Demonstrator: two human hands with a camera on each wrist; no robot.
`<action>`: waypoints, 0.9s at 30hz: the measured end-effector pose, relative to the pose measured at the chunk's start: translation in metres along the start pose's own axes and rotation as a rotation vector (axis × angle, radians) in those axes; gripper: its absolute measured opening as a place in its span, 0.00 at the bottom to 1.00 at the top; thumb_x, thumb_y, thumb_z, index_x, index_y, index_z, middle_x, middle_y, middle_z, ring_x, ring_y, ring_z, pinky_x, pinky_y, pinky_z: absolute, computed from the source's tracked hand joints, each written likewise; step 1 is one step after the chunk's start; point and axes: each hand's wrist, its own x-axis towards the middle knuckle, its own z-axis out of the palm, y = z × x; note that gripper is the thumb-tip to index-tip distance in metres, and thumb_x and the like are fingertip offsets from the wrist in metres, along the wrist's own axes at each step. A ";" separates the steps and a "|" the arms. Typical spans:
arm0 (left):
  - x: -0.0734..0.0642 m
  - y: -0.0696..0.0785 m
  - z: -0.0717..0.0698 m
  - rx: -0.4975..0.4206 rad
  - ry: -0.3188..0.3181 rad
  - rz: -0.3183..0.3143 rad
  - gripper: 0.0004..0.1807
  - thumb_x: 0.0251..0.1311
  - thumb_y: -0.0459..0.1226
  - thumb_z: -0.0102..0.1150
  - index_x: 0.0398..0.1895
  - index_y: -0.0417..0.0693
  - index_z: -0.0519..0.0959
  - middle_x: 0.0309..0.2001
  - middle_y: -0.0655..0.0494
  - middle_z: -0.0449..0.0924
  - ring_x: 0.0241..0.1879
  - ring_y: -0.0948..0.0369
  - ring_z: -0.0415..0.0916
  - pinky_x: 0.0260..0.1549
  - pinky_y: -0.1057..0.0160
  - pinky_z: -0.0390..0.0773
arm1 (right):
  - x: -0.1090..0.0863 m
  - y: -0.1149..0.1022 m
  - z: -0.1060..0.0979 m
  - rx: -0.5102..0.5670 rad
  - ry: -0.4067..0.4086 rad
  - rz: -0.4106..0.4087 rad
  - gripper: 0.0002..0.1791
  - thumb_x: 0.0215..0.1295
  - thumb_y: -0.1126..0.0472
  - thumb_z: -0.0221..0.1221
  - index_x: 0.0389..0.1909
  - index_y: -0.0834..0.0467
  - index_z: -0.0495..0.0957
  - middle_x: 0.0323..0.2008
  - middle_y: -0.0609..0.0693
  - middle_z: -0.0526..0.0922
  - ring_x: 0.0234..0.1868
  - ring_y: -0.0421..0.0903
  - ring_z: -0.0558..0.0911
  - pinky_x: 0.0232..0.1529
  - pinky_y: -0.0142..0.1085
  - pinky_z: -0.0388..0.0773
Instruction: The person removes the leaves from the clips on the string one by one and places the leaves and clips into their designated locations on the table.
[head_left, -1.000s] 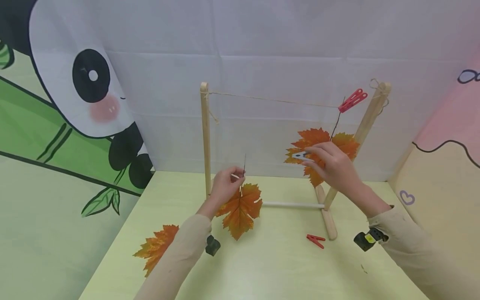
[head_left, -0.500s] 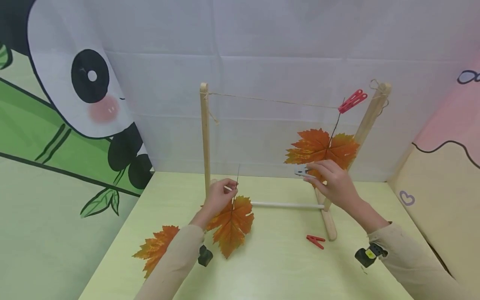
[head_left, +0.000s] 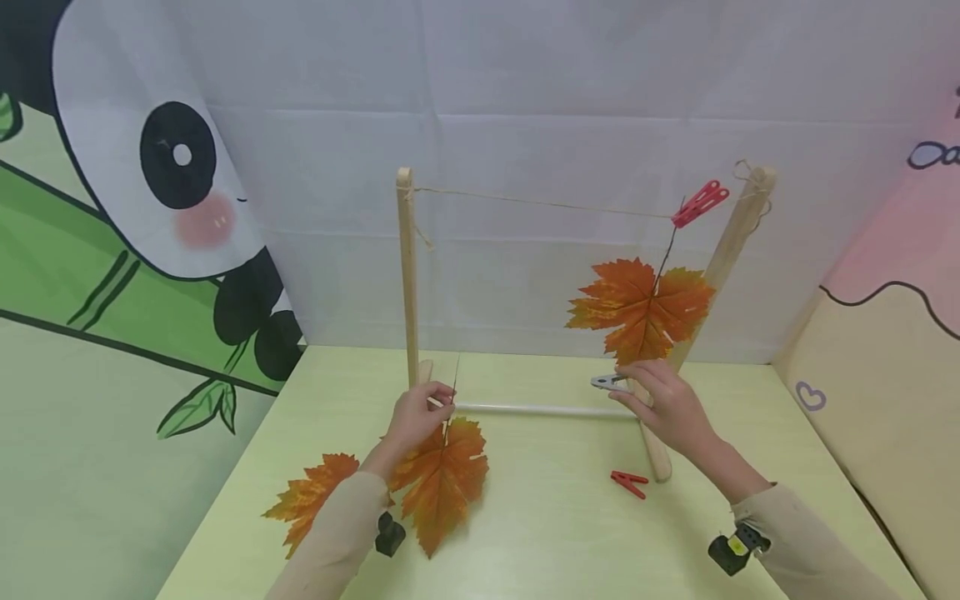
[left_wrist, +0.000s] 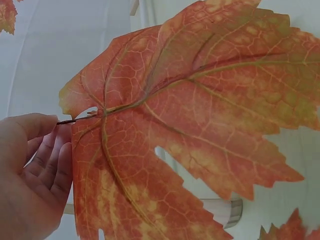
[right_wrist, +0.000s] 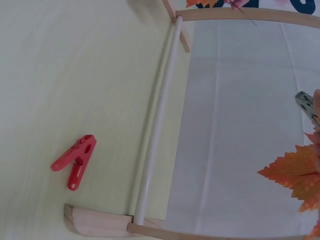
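Note:
My left hand [head_left: 420,414] pinches the thin dark stem of an orange maple leaf [head_left: 444,483] between thumb and fingertips. That leaf fills much of the left wrist view, hanging below the hand. On the right, my right hand [head_left: 670,404] grips a grey-white clothespin [head_left: 609,382], its tip pointing left. Above this hand, another maple leaf [head_left: 637,304] hangs by its stem from a red clothespin [head_left: 701,203] clipped on the string [head_left: 540,202]. A third leaf [head_left: 311,496] lies on the table, partly covered by the left sleeve.
A wooden frame with a left post [head_left: 408,275], a right post [head_left: 731,250] and a white crossbar [head_left: 540,410] stands on the pale yellow table [head_left: 540,533]. A second red clothespin [head_left: 628,483] lies near the frame's right foot [head_left: 657,454]. A white cloth hangs behind.
Both hands have moved down. The left hand has also gone left, carrying its leaf lower towards the table. The right hand has come down from in front of the hanging leaf with its clothespin.

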 end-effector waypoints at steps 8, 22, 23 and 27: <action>-0.008 -0.013 0.001 -0.014 -0.033 -0.016 0.08 0.52 0.30 0.60 0.36 0.41 0.80 0.28 0.56 0.77 0.23 0.62 0.75 0.21 0.66 0.74 | -0.021 -0.002 0.006 0.002 -0.021 0.057 0.30 0.61 0.38 0.46 0.36 0.63 0.79 0.33 0.52 0.80 0.37 0.47 0.76 0.37 0.33 0.73; -0.019 -0.028 0.001 0.004 -0.088 0.016 0.08 0.51 0.27 0.58 0.36 0.37 0.79 0.28 0.51 0.79 0.23 0.60 0.76 0.22 0.66 0.76 | -0.047 -0.002 0.015 0.034 -0.047 0.098 0.30 0.61 0.38 0.46 0.37 0.62 0.79 0.33 0.50 0.79 0.34 0.43 0.76 0.34 0.27 0.72; -0.019 -0.029 0.001 0.005 -0.097 0.016 0.08 0.51 0.27 0.58 0.36 0.36 0.79 0.29 0.51 0.79 0.23 0.60 0.76 0.23 0.67 0.76 | -0.047 -0.002 0.015 0.034 -0.048 0.098 0.31 0.61 0.38 0.46 0.37 0.62 0.79 0.33 0.50 0.79 0.34 0.43 0.76 0.34 0.27 0.72; -0.021 -0.034 0.001 0.002 -0.137 0.012 0.08 0.52 0.27 0.57 0.36 0.35 0.79 0.29 0.51 0.79 0.23 0.60 0.77 0.22 0.67 0.75 | -0.050 -0.002 0.017 0.039 -0.051 0.102 0.31 0.60 0.37 0.46 0.37 0.62 0.79 0.32 0.49 0.79 0.34 0.43 0.76 0.35 0.25 0.72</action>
